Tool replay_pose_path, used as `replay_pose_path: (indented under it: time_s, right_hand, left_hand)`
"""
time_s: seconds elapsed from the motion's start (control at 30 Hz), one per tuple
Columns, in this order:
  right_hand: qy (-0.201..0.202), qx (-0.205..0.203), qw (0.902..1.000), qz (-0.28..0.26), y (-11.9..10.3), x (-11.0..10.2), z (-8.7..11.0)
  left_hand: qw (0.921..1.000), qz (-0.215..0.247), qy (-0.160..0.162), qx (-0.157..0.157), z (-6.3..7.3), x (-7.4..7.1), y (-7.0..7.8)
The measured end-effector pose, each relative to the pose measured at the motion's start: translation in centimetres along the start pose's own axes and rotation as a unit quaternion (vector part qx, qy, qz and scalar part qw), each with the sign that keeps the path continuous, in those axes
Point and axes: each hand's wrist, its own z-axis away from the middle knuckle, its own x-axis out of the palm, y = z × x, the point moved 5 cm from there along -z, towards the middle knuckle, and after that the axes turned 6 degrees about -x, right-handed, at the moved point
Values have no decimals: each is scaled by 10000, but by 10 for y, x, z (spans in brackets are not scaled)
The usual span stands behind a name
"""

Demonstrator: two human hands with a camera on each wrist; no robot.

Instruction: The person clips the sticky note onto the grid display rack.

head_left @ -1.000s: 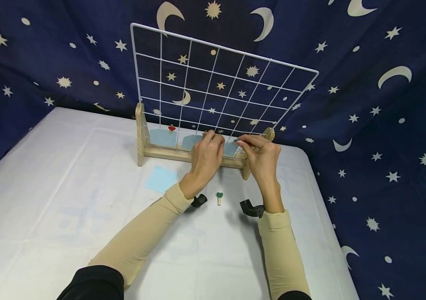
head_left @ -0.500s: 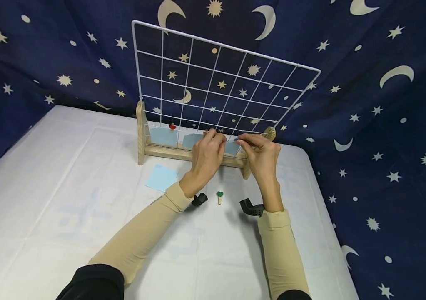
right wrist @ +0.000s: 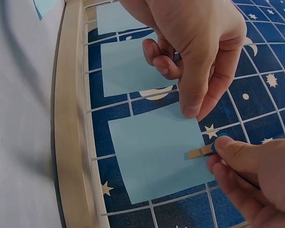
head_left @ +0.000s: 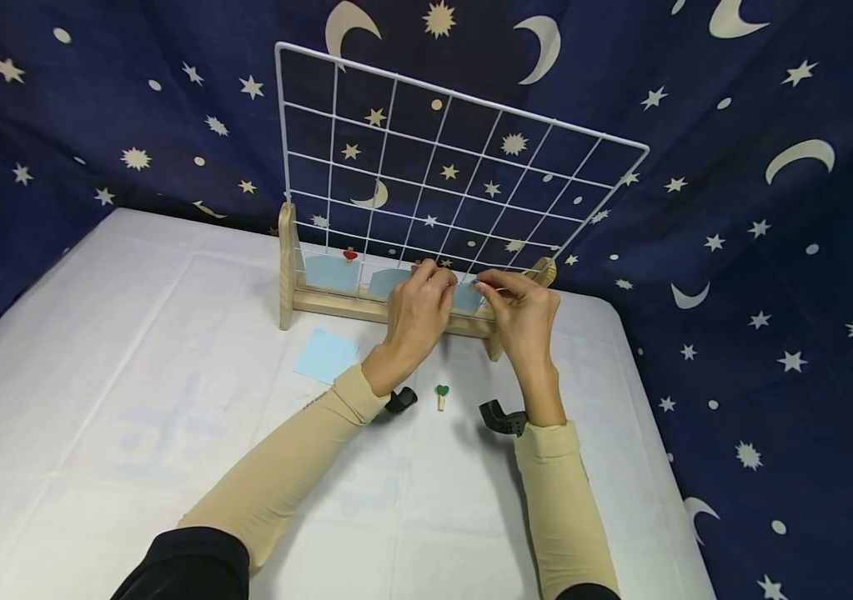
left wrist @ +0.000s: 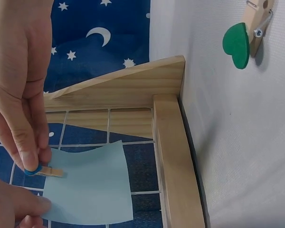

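Observation:
A light blue paper note (right wrist: pixel 152 156) lies against the lower part of the white wire grid (head_left: pixel 464 154). My left hand (head_left: pixel 418 310) pinches the note's upper corner between thumb and fingers. Beside it, my right hand (head_left: pixel 527 321) pinches a small wooden clothespin (right wrist: pixel 201 152) by its blue-decorated end. The clothespin's tip overlaps the note's upper edge, as both wrist views show. Whether its jaws grip the wire cannot be made out. Another clothespin with a green heart (head_left: pixel 441 397) lies on the table below the hands.
Two more blue notes hang on the grid to the left; a red-heart clothespin (head_left: pixel 349 256) is on the leftmost. A loose blue note (head_left: pixel 326 357) lies on the white table (head_left: pixel 133 375). The grid stands in a wooden base (head_left: pixel 339 305) before a star-patterned cloth (head_left: pixel 741 250).
The head view has shifted slightly. Both hands stay at the same note, with the same holds on its corner and on the clothespin.

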Motion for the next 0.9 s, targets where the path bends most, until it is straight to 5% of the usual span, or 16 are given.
replay_pose_path:
  time_s: [0.33, 0.63, 0.9]
  right_hand:
    - [-81, 213, 9995, -200, 0, -1, 1]
    - [-13, 306, 9993, -213, -2, -4, 2]
    - [65, 448, 9988, -180, -2, -12, 9]
  left_hand:
    - [9999, 119, 97, 77, 0, 0, 1]
    - [9943, 637, 753, 397, 1, -11, 6]
    - [9930, 882, 583, 526, 10, -9, 4]
